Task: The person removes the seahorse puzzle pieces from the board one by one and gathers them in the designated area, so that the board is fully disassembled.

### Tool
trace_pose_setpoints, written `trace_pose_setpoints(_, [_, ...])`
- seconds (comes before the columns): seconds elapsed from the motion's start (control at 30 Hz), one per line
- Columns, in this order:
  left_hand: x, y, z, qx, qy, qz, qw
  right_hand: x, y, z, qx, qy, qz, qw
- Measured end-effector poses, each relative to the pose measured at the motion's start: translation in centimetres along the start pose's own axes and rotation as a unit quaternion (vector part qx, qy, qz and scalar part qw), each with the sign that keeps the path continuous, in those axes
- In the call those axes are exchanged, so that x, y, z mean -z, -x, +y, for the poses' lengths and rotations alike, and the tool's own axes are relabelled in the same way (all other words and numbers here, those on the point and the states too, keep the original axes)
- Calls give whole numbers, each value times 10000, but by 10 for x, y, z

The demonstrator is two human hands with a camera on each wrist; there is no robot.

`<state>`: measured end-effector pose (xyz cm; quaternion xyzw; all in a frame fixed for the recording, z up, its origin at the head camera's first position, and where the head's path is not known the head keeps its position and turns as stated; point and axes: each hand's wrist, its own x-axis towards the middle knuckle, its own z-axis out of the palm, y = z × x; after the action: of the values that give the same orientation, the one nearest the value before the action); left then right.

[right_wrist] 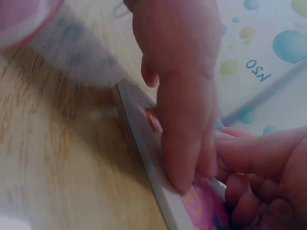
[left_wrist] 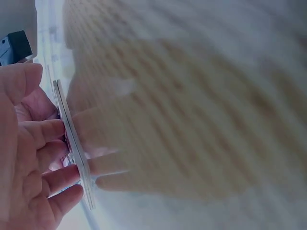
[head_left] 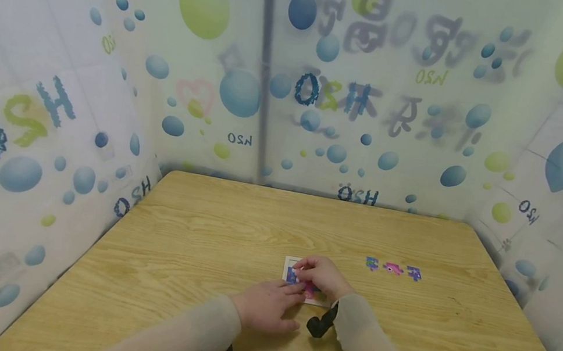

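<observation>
Three pieces (head_left: 393,268) lie beside the puzzle tray (head_left: 287,265) — fitting seems underway: left hand (head_left: 269,306) straight-fingered, right hand (head_left: 323,275) bunched, hold unclear — next likely calls for aligning edges.

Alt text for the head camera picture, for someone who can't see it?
A person's bare left hand and right hand work over a small white-framed jigsaw puzzle on a tan wooden table. To the puzzle's right lie three jigsaw pieces, one pink, two purplish; behind stand pale bubble-patterned walls.
</observation>
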<state>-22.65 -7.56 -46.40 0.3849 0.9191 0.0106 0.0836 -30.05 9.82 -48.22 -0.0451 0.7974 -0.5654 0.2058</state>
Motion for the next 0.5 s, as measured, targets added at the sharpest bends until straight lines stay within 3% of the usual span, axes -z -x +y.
trace_pose_setpoints(0.5, [-2, -9, 1, 194, 339, 168, 9991, 1, -2, 2, -10, -125, -73, 9999])
